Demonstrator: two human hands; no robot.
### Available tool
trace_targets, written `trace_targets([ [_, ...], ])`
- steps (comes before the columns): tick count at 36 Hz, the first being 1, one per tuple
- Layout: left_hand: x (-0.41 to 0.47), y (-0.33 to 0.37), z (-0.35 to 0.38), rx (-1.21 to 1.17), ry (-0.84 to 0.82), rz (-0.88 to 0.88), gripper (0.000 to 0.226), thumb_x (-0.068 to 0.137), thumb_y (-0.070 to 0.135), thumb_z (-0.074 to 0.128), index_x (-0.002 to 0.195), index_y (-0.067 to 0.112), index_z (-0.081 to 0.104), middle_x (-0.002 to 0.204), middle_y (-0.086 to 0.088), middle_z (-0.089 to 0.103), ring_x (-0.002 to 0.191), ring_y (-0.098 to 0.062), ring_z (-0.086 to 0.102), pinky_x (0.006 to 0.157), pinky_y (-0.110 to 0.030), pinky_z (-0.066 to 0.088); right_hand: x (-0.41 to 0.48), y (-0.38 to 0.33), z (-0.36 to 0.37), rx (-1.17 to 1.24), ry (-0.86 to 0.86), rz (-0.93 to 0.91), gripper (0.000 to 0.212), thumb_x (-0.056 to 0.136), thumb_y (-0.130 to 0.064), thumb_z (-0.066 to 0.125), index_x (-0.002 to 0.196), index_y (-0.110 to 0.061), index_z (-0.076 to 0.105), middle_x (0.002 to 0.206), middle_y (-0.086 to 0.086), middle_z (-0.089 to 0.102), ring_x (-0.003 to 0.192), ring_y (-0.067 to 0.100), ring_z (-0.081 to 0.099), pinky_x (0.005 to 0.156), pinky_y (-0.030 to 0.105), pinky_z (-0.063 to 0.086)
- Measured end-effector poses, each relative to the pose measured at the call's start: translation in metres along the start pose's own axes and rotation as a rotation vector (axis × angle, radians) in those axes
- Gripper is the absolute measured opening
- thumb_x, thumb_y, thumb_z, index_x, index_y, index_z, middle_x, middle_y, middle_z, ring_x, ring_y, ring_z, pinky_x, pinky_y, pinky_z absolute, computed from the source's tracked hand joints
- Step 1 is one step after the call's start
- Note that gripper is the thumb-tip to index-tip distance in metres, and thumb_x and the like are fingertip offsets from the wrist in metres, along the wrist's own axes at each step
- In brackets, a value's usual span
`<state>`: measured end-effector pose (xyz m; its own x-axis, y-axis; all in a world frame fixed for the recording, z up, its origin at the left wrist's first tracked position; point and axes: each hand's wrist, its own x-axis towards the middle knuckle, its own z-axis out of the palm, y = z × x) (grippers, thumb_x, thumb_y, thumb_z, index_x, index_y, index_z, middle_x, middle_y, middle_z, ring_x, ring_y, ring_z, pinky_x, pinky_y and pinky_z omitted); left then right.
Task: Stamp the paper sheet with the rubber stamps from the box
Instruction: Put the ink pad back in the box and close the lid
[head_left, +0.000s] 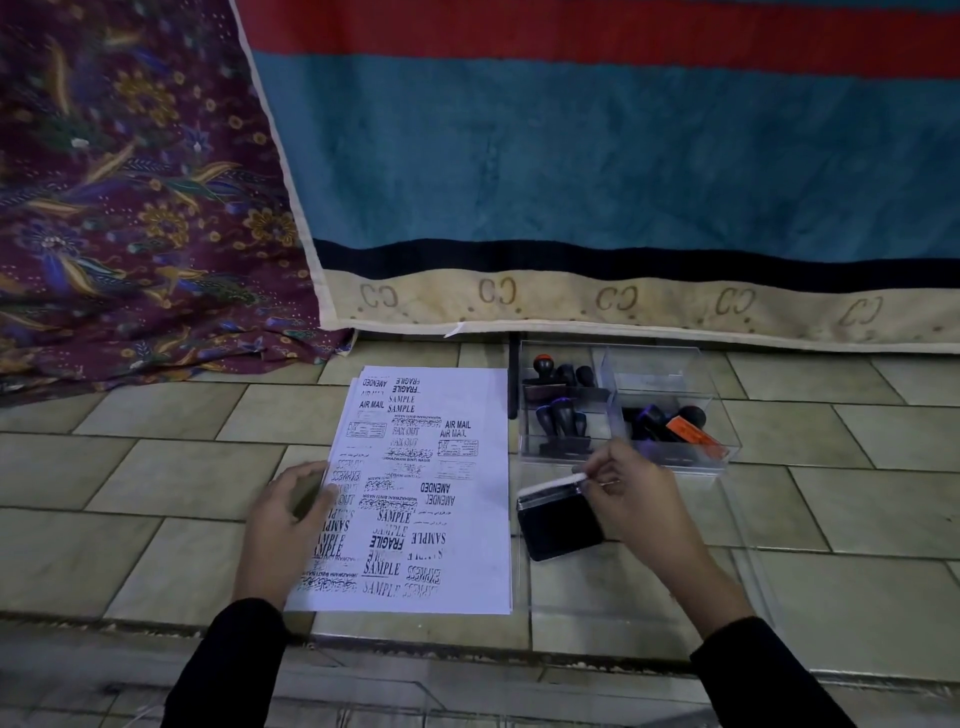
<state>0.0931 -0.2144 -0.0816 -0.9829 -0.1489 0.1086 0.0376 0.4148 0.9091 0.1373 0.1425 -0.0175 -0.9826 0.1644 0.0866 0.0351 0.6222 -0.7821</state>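
Note:
A white paper sheet (457, 519) covered in black stamp prints lies on the tiled floor. My left hand (288, 525) rests on its left edge, fingers loosely bent and holding nothing. To the right of the sheet sits a black ink pad (558, 527). At its far end a pale, shiny lid edge (550, 489) stands raised, and my right hand (636, 493) pinches its top corner. Behind the pad is a clear compartment box (660, 371) holding several black-handled rubber stamps (561, 421), one with an orange label (693, 432).
A blue, red and cream blanket (571, 182) hangs down to the floor just behind the box and the sheet. Patterned purple cloth (130, 208) fills the far left. A clear flat panel (748, 582) lies on the tiles around the ink pad.

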Motion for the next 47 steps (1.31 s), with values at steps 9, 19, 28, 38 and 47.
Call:
trace_targets([
  [9,0.006,-0.014,-0.001,0.038,-0.002,0.006,0.023,0.089,0.023,0.071,0.103,0.041,0.065,0.116,0.007,0.068,0.112,-0.013,0.062,0.099,-0.037,0.048,-0.033,0.019,-0.013,-0.182,-0.118,-0.284,0.031,0.069,-0.001,0.076,0.082,-0.026,0.063,0.089,-0.012,0.068,0.083,-0.001,0.061,0.074,0.005,0.046],
  [19,0.011,-0.02,-0.004,-0.047,-0.066,-0.079,0.027,0.089,0.02,0.071,0.111,0.035,0.066,0.12,0.005,0.068,0.114,-0.014,0.063,0.101,-0.05,0.049,-0.036,0.03,-0.007,-0.348,-0.213,-0.364,0.036,0.061,0.003,0.08,0.09,-0.017,0.074,0.095,-0.002,0.067,0.084,0.01,0.065,0.082,0.006,0.041],
  [28,-0.003,0.023,0.002,-0.002,-0.062,0.015,0.023,0.096,0.018,0.062,0.114,0.032,0.064,0.125,0.008,0.063,0.119,-0.012,0.058,0.102,-0.037,0.045,-0.045,0.02,-0.003,-0.361,-0.21,-0.326,0.042,0.077,-0.022,0.067,0.119,-0.023,0.06,0.131,-0.005,0.05,0.12,0.01,0.046,0.1,0.019,0.035],
  [38,-0.049,0.052,0.097,0.346,-0.285,0.361,0.036,0.09,0.045,0.043,0.117,0.033,0.063,0.126,0.017,0.059,0.127,-0.009,0.048,0.108,-0.04,0.038,-0.031,0.008,0.015,-0.511,-0.348,-0.358,0.057,0.082,-0.031,0.062,0.136,-0.031,0.042,0.14,-0.008,0.044,0.128,0.012,0.037,0.106,0.027,0.032],
  [47,-0.059,0.042,0.125,0.522,-0.188,0.39,0.036,0.091,0.04,0.037,0.111,0.029,0.065,0.126,0.013,0.06,0.129,-0.011,0.046,0.114,-0.041,0.022,-0.02,0.006,-0.004,-0.427,-0.367,-0.352,0.055,0.084,-0.027,0.064,0.134,-0.025,0.042,0.133,-0.008,0.045,0.122,0.008,0.036,0.099,0.014,0.027],
])
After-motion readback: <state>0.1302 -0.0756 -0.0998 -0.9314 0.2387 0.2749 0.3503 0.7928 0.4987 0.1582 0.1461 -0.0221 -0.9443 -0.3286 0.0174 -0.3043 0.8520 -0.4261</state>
